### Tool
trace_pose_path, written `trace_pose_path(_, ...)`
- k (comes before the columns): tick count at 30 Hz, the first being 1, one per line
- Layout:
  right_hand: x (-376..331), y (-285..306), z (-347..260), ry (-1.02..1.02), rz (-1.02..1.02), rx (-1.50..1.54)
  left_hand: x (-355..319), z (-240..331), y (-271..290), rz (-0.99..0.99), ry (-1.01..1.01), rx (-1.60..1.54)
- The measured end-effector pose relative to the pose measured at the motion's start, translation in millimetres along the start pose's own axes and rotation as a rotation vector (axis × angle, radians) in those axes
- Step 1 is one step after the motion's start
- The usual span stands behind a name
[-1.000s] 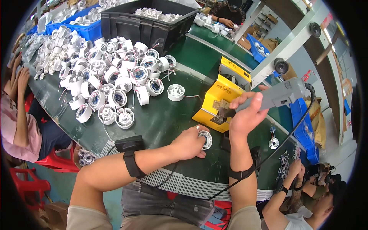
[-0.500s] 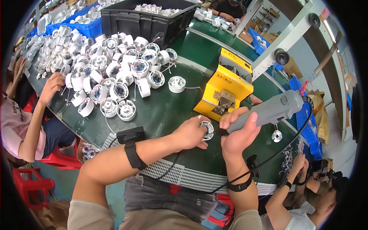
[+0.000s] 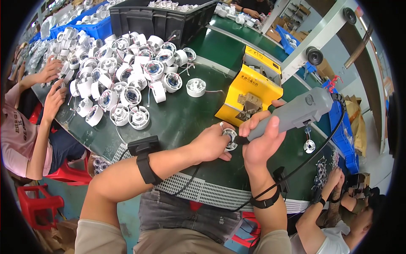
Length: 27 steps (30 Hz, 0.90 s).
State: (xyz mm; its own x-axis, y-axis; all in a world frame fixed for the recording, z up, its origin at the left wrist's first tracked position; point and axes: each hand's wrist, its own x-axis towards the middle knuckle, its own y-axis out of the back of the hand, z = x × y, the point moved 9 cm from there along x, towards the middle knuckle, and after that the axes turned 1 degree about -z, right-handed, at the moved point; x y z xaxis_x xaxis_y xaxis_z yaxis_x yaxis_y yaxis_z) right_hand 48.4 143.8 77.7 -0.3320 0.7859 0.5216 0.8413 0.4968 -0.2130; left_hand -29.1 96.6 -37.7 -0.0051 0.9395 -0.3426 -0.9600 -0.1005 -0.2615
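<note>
My left hand [image 3: 210,144] is closed around a small white round plastic housing [image 3: 231,134], holding it on the green bench in front of me, open face turned to the right. My right hand [image 3: 263,146] grips a grey electric screwdriver [image 3: 298,113], tilted with its rear end up to the right. Its dark nose [image 3: 241,140] meets the open face of the housing; the bit's tip and any screw cannot be made out. Just beyond my hands stands a yellow screw feeder [image 3: 256,86] with a metal block on its front. One loose white housing [image 3: 196,87] with a wire lies left of it.
A big heap of white housings [image 3: 127,76] with wires covers the bench's left side. Behind it stand a black crate [image 3: 160,25] and a blue bin [image 3: 91,28]. The screwdriver's black cable [image 3: 313,158] crosses my right forearm. Co-workers sit left and right; one's hands [image 3: 53,84] touch the heap.
The screwdriver has shifted slightly left and down, so its nose now meets the housing. At the left, a co-worker's second hand has come to the heap.
</note>
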Motion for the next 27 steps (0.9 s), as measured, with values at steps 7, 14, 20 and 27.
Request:
trace_pose_path(7,-1,5,6,-0.007,-0.067,0.132,2,1,-4,-0.006,-0.002,0.022)
trace_pose_path(14,2,23,-1,0.086,-0.213,-0.039,-13,31,15,-0.009,-0.149,0.396)
trace_pose_path(20,25,220,-28,0.003,0.246,-0.880,-87,130,91,1.000,-0.847,1.084)
trace_pose_path(27,9,352,-16,-0.144,0.103,-1.559,-84,125,60,0.733,-0.773,0.887)
